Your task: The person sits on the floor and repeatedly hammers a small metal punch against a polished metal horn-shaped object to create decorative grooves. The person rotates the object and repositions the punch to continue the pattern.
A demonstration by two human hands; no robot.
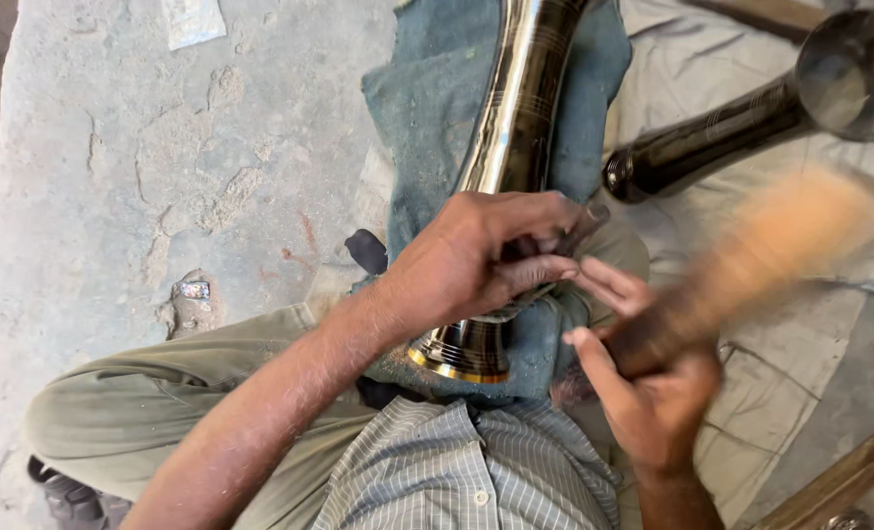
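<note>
Bare concrete floor (142, 147) lies left of the hands. The left hand (476, 260) pinches a small chisel (582, 228) against the metal tube (516, 118) (fine lines already cut above); the right hand (653, 393) grips a blurred wooden mallet (761, 255), so engraving looks unfinished.

Under your left hand (476, 260) the tube (516, 118) is polished metal, dark and glossy, with a brassy rim at its flared end. It lies on rough blue cloth (427, 108). Your right hand (653, 393) grips a wooden mallet (771, 250), matt and pale. The floor (162, 147) is coarse, pitted concrete. Your shirt (457, 471) is woven checked cotton.
</note>
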